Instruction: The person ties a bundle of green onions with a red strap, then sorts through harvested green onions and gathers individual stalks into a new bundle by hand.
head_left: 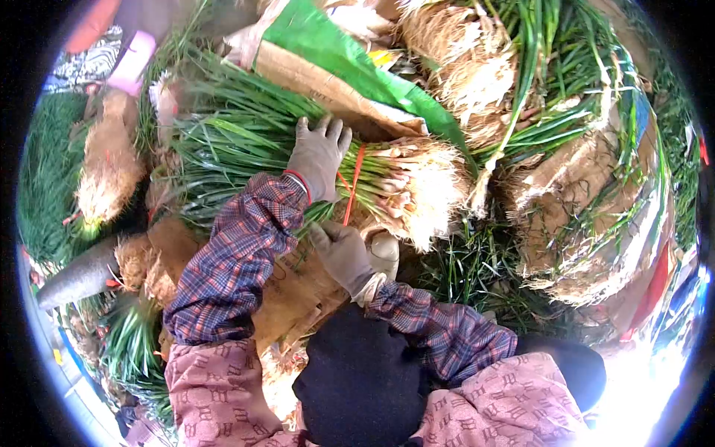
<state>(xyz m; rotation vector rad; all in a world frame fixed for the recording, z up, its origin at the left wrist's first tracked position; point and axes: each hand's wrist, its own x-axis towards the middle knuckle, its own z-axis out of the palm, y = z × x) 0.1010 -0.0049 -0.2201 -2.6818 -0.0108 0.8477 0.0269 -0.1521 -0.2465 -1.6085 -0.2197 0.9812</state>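
Green-leaved bunch | left fingers slightly spread on it | right fingers curled, grip unclear

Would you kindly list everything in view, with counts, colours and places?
Tied chive-like bundle: one, green with pale roots, centre.
Tie: one, orange, around that bundle.
Other rooted bundles: several, green and straw-coloured, left and top.
Sheet: one, green and brown, above centre.
Sacking: several pieces, brown, centre and right.
Loose leaves: uncounted, green, right of centre.
Tapered object, unidentified: one, grey, left.
Patterned cloth: one, black and white, upper left.
Unidentified item: one, pink, upper left.
Dark shapes, unclear: two, black, bottom.
Patterned garment: two visible parts, pink, bottom.
Plaid sleeves: two, blue and red, lower centre.
Left grip: one, beige-gloved, spread on the bundle's leaves.
Right grip: one, beige-gloved, curled by the tie's lower end; hold unclear.
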